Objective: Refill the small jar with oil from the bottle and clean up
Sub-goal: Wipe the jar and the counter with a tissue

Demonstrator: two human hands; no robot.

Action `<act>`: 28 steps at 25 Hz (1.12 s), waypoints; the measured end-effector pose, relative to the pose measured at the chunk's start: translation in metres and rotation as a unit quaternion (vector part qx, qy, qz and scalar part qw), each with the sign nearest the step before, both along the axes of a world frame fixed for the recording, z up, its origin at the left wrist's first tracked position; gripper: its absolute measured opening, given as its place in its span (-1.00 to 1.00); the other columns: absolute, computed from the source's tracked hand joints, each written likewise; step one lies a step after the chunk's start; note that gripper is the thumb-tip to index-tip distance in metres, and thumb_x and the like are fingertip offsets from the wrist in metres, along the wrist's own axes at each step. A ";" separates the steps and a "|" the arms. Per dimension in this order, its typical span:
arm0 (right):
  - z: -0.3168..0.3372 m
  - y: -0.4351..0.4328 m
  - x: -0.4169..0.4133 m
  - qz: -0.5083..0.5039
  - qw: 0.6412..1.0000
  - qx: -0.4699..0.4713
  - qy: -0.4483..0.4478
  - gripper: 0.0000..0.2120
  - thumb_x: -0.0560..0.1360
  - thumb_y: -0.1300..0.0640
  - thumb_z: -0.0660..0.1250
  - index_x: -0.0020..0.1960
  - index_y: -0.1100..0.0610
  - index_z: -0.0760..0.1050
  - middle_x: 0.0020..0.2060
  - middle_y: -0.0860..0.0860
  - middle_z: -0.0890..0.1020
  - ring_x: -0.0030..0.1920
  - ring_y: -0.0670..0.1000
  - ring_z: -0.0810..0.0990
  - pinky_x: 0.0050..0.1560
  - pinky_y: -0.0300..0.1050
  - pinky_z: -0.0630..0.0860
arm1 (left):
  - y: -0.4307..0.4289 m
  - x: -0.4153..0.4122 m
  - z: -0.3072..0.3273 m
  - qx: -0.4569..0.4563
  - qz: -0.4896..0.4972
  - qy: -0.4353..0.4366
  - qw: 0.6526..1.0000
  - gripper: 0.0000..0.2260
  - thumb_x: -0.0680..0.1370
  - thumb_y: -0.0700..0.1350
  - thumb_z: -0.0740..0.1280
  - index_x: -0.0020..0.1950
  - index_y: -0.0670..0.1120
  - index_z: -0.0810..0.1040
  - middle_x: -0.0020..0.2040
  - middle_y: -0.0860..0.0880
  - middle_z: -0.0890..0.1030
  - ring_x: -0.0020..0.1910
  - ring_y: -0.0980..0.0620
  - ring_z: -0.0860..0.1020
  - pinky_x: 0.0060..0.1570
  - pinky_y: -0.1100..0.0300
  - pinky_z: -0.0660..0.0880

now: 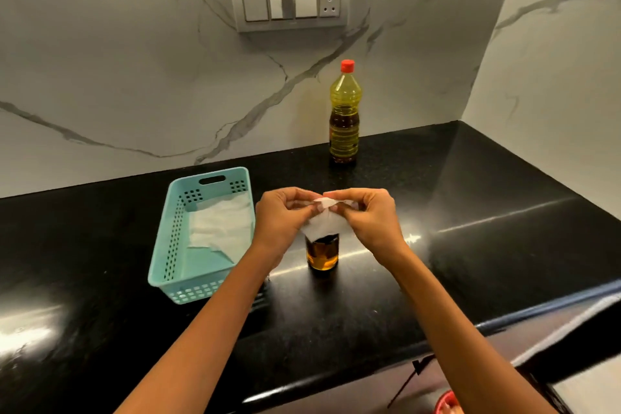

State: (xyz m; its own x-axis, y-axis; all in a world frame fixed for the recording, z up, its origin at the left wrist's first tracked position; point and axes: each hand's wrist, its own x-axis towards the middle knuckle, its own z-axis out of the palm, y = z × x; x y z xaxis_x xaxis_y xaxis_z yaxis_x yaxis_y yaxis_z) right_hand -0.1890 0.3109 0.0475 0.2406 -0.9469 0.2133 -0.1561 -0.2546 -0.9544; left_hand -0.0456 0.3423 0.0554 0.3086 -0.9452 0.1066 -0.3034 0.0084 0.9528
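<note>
My left hand [280, 217] and right hand [368, 217] both pinch a white tissue [322, 223] just above the small jar [322, 252] (amber oil inside, mouth hidden by the tissue). Jar stands on the black counter [470, 245], near-centre. Oil bottle [344, 114], red cap on, stands far by the wall. Teal basket [174, 245] with tissues sits left.

L side: basket [169, 232] sits just beside left hand [282, 220] and blocks that way. Top of jar [322, 255] is covered: left & right hand [369, 217] pinch a tissue [322, 223] over its mouth. R of jar: open counter [487, 232] up to side wall [554, 77]. Back: bottle [344, 118] stands well apart from jar, bare counter btwn.
</note>
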 end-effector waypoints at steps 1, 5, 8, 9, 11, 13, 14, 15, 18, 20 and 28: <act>-0.006 -0.001 -0.008 -0.042 0.999 -0.007 0.002 -0.78 0.43 0.35 0.36 0.01 0.13 0.64 -0.13 -0.04 0.65 -0.10 -0.09 0.61 -0.11 -0.31 0.58 | -0.002 -0.001 0.000 -0.013 -0.013 -0.041 0.999 -0.87 0.39 -0.19 0.46 -0.11 -0.02 0.63 -0.14 0.00 0.67 -0.13 0.12 0.62 -0.14 0.32 0.54; -0.043 0.002 -0.030 -0.184 0.981 0.040 -0.037 -0.72 0.46 0.39 0.25 -0.02 0.08 0.62 -0.18 -0.05 0.65 -0.17 -0.14 0.60 -0.18 -0.31 0.56 | -0.009 0.004 -0.009 -0.034 -0.008 -0.257 0.966 -0.82 0.43 -0.15 0.43 0.03 -0.04 0.63 -0.04 0.00 0.66 -0.07 0.12 0.59 -0.03 0.27 0.49; -0.078 0.016 -0.021 -0.216 0.960 0.146 -0.106 -0.69 0.41 0.44 0.21 -0.06 0.13 0.63 -0.22 0.05 0.67 -0.29 -0.11 0.58 -0.26 -0.22 0.53 | -0.010 0.003 -0.018 0.008 -0.069 -0.363 0.929 -0.76 0.49 -0.17 0.36 0.15 -0.07 0.59 0.10 -0.08 0.62 0.06 0.01 0.55 0.11 0.15 0.47; -0.087 0.021 -0.014 -0.214 0.952 0.179 -0.125 -0.69 0.40 0.44 0.22 -0.06 0.15 0.63 -0.23 0.05 0.67 -0.32 -0.12 0.58 -0.28 -0.22 0.53 | -0.011 0.001 -0.020 0.019 -0.088 -0.377 0.922 -0.74 0.50 -0.20 0.34 0.19 -0.08 0.57 0.15 -0.09 0.60 0.14 -0.01 0.52 0.19 0.13 0.43; -0.099 0.028 0.000 -0.180 0.947 0.226 -0.139 -0.62 0.40 0.45 0.20 0.09 0.17 0.59 -0.10 0.07 0.67 -0.19 -0.09 0.62 -0.17 -0.22 0.58 | -0.015 -0.003 -0.022 0.038 -0.113 -0.395 0.911 -0.71 0.53 -0.23 0.29 0.25 -0.09 0.52 0.25 -0.11 0.54 0.26 -0.04 0.46 0.31 0.13 0.34; -0.105 0.034 0.013 -0.123 0.953 0.254 -0.111 -0.49 0.44 0.44 0.16 0.34 0.13 0.41 0.18 0.07 0.57 0.10 -0.03 0.56 0.11 -0.17 0.52 | -0.021 -0.007 -0.023 0.070 -0.141 -0.449 0.879 -0.70 0.56 -0.22 0.22 0.29 -0.06 0.48 0.31 -0.11 0.49 0.31 -0.07 0.42 0.33 0.12 0.30; -0.106 0.036 0.018 -0.096 0.958 0.256 -0.086 -0.46 0.49 0.42 0.14 0.43 0.10 0.29 0.28 0.04 0.48 0.21 -0.03 0.48 0.20 -0.17 0.43 | -0.022 -0.008 -0.022 0.085 -0.150 -0.484 0.858 -0.69 0.58 -0.21 0.20 0.31 -0.04 0.46 0.32 -0.11 0.47 0.31 -0.07 0.42 0.33 0.11 0.31; -0.104 0.037 0.023 -0.081 0.963 0.250 -0.062 -0.47 0.53 0.39 0.12 0.46 0.09 0.20 0.33 0.03 0.42 0.28 -0.05 0.40 0.24 -0.20 0.35 | -0.023 -0.009 -0.022 0.092 -0.154 -0.508 0.843 -0.69 0.59 -0.20 0.18 0.31 -0.02 0.46 0.32 -0.11 0.48 0.30 -0.08 0.43 0.30 0.11 0.33; -0.091 0.031 0.033 -0.115 0.977 0.177 0.006 -0.53 0.58 0.33 0.07 0.46 0.09 0.21 0.25 0.05 0.48 0.28 -0.03 0.41 0.18 -0.28 0.31 | -0.024 -0.011 -0.013 0.093 -0.141 -0.501 0.849 -0.73 0.57 -0.22 0.18 0.18 -0.02 0.57 0.14 -0.07 0.60 0.13 -0.03 0.53 0.11 0.16 0.41; -0.084 0.024 0.038 -0.134 0.984 0.109 0.045 -0.55 0.58 0.34 0.07 0.43 0.09 0.26 0.24 0.08 0.47 0.31 0.07 0.41 0.22 -0.24 0.37 | -0.032 -0.013 -0.002 0.127 -0.147 -0.509 0.839 -0.76 0.55 -0.21 0.24 0.15 -0.01 0.59 0.11 -0.05 0.62 0.10 -0.01 0.54 0.11 0.16 0.45; -0.109 0.032 0.026 -0.136 0.971 0.144 0.135 -0.80 0.57 0.28 0.14 0.09 0.31 0.49 -0.03 0.24 0.55 0.00 0.18 0.54 0.02 -0.10 0.45 | -0.045 -0.018 0.019 0.208 -0.194 -0.520 0.805 -0.73 0.49 -0.16 0.35 0.19 -0.04 0.57 0.19 -0.04 0.57 0.19 -0.03 0.50 0.23 0.07 0.43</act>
State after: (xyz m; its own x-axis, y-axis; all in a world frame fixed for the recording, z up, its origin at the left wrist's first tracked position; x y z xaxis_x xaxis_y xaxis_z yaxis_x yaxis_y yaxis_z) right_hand -0.1632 0.3426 -0.0618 -0.0153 -0.9943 -0.1053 -0.4347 0.1014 -0.8948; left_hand -0.0641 0.2976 0.0740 -0.0701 -0.9700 -0.2328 -0.9908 0.0407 0.1291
